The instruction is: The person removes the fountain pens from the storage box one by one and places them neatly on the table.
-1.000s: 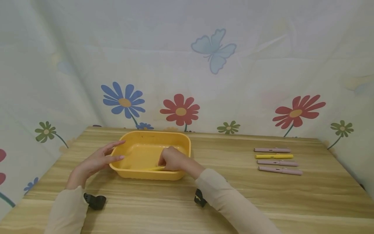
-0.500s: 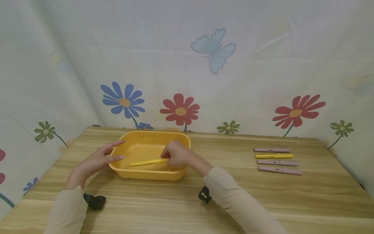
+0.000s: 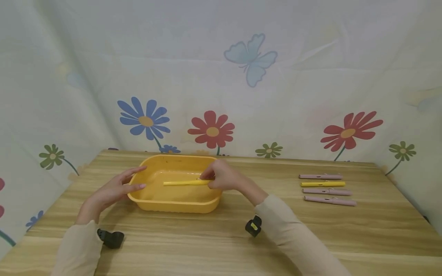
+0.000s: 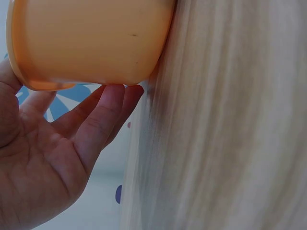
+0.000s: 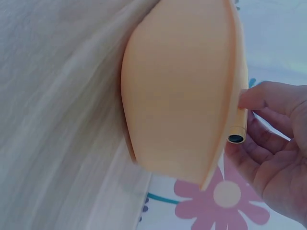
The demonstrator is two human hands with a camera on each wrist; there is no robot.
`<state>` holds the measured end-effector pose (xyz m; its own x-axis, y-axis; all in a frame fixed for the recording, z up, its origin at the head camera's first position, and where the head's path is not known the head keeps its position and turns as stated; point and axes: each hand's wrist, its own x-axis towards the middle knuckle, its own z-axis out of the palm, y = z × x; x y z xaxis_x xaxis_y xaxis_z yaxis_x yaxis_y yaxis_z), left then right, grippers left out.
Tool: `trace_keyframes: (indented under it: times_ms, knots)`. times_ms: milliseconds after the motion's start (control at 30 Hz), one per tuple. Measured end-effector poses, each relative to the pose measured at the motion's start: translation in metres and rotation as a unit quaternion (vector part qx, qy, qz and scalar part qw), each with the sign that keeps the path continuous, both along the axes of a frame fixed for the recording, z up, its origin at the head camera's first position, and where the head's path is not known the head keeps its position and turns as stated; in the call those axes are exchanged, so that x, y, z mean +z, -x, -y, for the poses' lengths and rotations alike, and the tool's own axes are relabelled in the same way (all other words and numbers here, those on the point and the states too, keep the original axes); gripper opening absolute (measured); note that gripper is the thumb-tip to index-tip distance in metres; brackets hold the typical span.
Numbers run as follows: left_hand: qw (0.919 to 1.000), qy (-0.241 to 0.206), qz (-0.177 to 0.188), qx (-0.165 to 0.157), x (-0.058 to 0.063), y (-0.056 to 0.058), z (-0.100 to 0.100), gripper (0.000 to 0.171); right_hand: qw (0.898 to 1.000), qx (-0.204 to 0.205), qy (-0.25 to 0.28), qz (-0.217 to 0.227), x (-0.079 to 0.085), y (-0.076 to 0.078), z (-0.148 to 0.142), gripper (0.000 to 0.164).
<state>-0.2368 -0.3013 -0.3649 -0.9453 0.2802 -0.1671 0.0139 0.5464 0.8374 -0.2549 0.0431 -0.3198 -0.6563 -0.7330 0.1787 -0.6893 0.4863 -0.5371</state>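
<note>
My right hand [image 3: 224,176] pinches a yellow pen [image 3: 183,183] by its clip end, between thumb and fingers. The pen lies level over the right part of a yellow plastic basin [image 3: 176,207], its far end pointing left. In the right wrist view, the round dark end of the pen [image 5: 236,138] sticks out past the fingers, beside the basin's rim. My left hand [image 3: 112,189] holds the basin's left end, thumb over the rim. Seen from the left wrist, its fingers [image 4: 103,115] touch the outside of the wall [image 4: 96,43].
On the right of the wooden table [image 3: 193,245] several pens lie in a row: pale pink ones [image 3: 329,201] and one yellow pen [image 3: 322,184]. A flower-printed cloth [image 3: 290,96] hangs behind the table. Black wrist mounts [image 3: 112,238] are on both forearms.
My right hand has risen from low inside the basin to its right rim, bringing the yellow pen up and rightward. My left hand has stayed on the basin.
</note>
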Motion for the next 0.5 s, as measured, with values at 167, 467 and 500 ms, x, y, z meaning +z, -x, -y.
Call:
trace_keyframes:
  times_ms: [167,467,500]
  knots:
    - [0.9999,-0.01,0.002,-0.002,0.0,0.0,-0.001,0.075,1.0,0.001,0.023,-0.001,0.002,0.001,-0.017,0.021]
    - [1.0,-0.004,0.003,0.003,0.0,0.001,-0.001,0.075,0.996,-0.023,0.079,0.039,0.009,-0.007,-0.049,0.022]
    - [1.0,-0.004,0.004,0.003,0.0,0.001,-0.001,0.075,0.995,-0.025,0.085,0.043,0.01,-0.008,-0.052,0.022]
